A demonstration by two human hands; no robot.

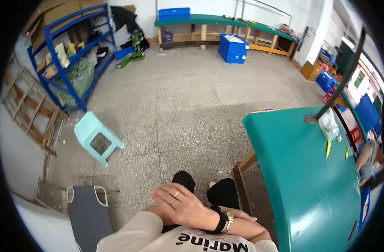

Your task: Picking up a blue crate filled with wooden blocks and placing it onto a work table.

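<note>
My forearms cross in front of my body. My right hand (185, 208), with two rings on its fingers, lies over my left forearm, its back showing. Its fingers stretch to the left, the tips slightly blurred, and nothing shows in them. On that wrist are a black strap (220, 221) and a metal wristwatch (228, 222). Partly hidden behind the right wrist, my left hand (239, 213) rests along my right forearm with its fingers extended, holding nothing visible. The green-topped table (301, 176) stands to the right, apart from both hands.
A pale green plastic stool (91, 126) and a grey folding chair or cot (89, 214) stand left. Blue shelving (60, 63) and a wooden ladder (32, 109) line the left wall. Yellow cutters (328, 148) lie near a plastic bag (329, 124). A blue crate (232, 49) sits farther off.
</note>
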